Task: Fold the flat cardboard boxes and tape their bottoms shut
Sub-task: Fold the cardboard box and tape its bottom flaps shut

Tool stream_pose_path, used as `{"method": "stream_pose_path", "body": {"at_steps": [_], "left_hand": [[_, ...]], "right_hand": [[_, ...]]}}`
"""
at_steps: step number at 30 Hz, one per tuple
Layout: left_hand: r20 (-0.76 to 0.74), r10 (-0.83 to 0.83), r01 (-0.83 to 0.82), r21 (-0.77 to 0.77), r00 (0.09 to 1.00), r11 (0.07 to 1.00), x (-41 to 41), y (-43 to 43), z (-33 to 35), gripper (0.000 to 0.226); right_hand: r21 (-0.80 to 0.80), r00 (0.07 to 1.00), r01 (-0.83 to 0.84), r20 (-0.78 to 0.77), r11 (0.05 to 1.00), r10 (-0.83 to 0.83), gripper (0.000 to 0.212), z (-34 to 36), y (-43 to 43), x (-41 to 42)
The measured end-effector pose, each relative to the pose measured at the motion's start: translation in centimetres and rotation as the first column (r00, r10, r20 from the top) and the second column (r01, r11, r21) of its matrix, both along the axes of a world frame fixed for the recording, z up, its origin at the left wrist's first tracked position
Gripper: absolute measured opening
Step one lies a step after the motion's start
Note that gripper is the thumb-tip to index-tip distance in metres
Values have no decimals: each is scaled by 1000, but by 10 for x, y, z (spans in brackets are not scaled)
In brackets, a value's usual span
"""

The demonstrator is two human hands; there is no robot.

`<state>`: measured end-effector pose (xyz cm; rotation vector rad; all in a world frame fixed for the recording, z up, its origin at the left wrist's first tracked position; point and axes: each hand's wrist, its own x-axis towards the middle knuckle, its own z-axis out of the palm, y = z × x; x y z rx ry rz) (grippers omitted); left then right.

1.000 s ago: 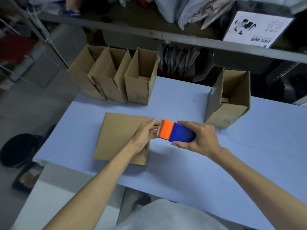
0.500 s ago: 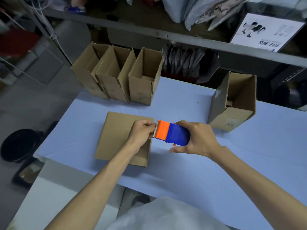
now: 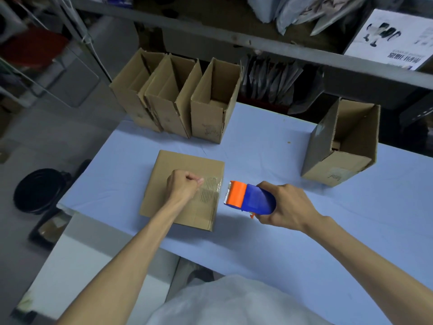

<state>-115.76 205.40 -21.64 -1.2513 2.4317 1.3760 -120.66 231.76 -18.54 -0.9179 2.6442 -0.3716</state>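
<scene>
Box being taped: we see a closed cardboard box (image 3: 180,181) lying flat side up at the centre left of the frame, on the blue table (image 3: 293,249).
Tape strip: a clear tape strip (image 3: 210,191) runs across the right part of the box top, from our left hand to the box's right edge, then on towards the dispenser.
Left hand: our left hand (image 3: 184,187) rests on the box top, fingers curled into a fist, with thumb and forefinger pinching the left end of the tape strip.
Right hand: our right hand (image 3: 289,207) wraps its fingers round the blue body of the tape dispenser (image 3: 249,198), right of centre.
Dispenser: its orange end points at the box's right edge, just beside it and off the cardboard.
Folded boxes: three open boxes (image 3: 210,106) stand side by side, touching, at the upper centre left.
Single box: another open box (image 3: 339,146) sits tilted at the right of the frame, well apart from the row.
Surroundings: a black bin (image 3: 37,191) lies at the left, below table level.
</scene>
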Motion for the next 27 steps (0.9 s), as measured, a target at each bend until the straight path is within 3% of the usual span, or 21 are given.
{"method": "stream_pose_path", "body": {"at_steps": [3, 8, 12, 19, 24, 27], "left_hand": [[-18, -19, 17, -130, 1000, 991, 8, -16, -1, 23], [16, -103, 103, 7, 995, 995, 17, -1, -12, 17], [-29, -104, 104, -16, 994, 994, 25, 0, -10, 14], [-51, -149, 139, -157, 988, 978, 26, 4, -10, 17], [69, -318, 322, -329, 946, 888, 18, 5, -10, 24], [270, -390, 473, -452, 881, 756, 3, 4, -4, 54]], "right_hand": [[82, 999, -22, -33, 996, 25, 46, -2, 8, 0], [93, 999, -1, -49, 996, 5, 48, -9, 17, -4], [13, 998, 58, -41, 998, -57, 62, -10, 26, -5], [66, 996, 84, -1, 994, -84, 40, -7, 13, -4], [126, 998, 70, -6, 990, -70, 44, -12, 8, -7], [144, 998, 67, 2, 987, -68, 45, -15, 5, -9]]}}
